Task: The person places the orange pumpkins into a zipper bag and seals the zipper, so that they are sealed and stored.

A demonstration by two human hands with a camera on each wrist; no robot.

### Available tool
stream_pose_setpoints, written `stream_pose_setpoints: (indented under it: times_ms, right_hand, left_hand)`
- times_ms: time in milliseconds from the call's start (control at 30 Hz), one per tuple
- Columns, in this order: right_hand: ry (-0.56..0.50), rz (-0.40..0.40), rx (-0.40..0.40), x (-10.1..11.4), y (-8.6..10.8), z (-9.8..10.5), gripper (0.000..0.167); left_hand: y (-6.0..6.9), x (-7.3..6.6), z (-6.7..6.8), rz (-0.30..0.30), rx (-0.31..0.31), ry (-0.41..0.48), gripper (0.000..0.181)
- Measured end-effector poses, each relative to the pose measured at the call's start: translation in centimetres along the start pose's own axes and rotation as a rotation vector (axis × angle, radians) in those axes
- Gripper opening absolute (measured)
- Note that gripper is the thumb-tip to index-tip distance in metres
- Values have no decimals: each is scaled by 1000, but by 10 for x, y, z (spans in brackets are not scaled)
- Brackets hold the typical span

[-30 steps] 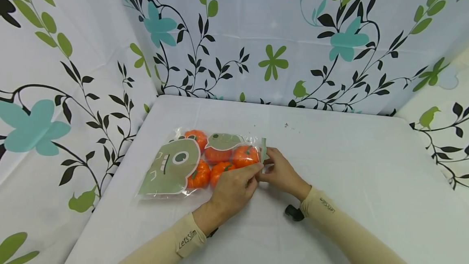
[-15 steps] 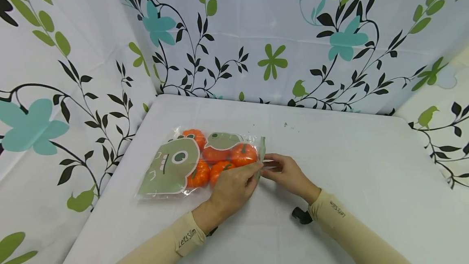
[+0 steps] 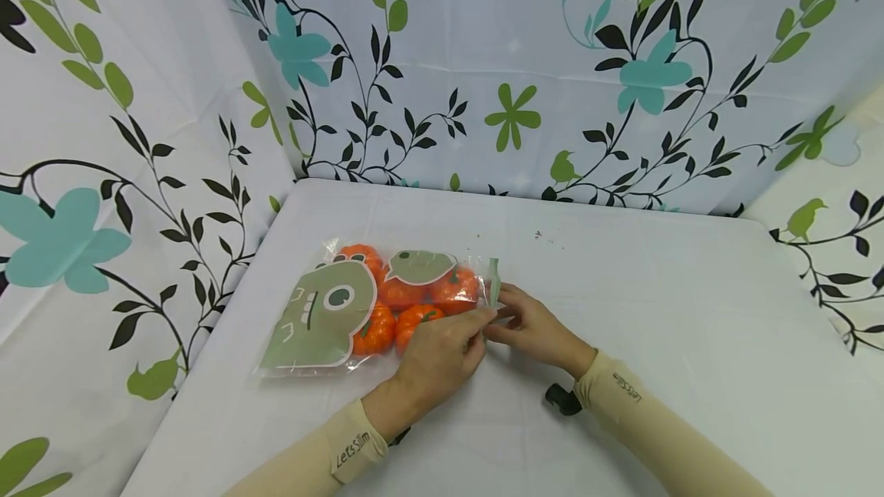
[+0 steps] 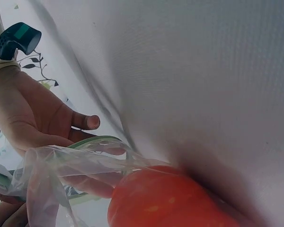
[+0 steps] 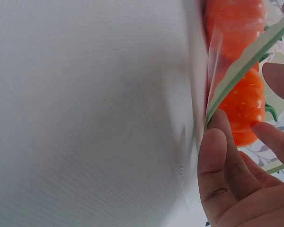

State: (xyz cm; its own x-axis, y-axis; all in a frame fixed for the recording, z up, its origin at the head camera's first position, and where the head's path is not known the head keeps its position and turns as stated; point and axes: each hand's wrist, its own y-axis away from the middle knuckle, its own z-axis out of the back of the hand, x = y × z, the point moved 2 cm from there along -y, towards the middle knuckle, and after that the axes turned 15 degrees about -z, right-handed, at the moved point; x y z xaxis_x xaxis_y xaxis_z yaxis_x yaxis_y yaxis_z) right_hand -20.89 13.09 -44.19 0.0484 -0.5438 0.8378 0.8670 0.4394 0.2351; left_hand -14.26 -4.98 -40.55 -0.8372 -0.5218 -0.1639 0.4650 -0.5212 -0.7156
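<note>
A clear zip bag printed with a green cartoon creature lies flat on the table, its green-edged mouth facing right. Inside are several orange toy pumpkins with green stems. My left hand pinches the near part of the bag's mouth between thumb and fingers. At that mouth is my right hand, its fingers reaching in past the green zip strip. In the left wrist view, the right hand shows its thumb apart from the bag and fingers behind clear plastic. One pumpkin sits just beyond the right fingertips.
A white cloth covers the table. Leaf-patterned curtains hang behind it and at both sides. A black wrist-worn device shows under the right wrist. Small dark specks mark the cloth near the back.
My right hand drew back slightly to the right, then came left again to the bag's mouth. The pumpkin nearest the mouth has shifted a little left. My left hand has stayed in place.
</note>
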Motion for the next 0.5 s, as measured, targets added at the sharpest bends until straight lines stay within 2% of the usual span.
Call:
stream_pose_setpoints:
  times_ms: [167, 500]
  right_hand:
    - [38, -2, -20, -2, 3, 2, 51]
    - [163, 68, -110, -4, 19, 16, 24]
  left_hand:
    - [1, 0, -2, 5, 24, 2, 31]
    - [4, 0, -3, 13, 85, 14, 38]
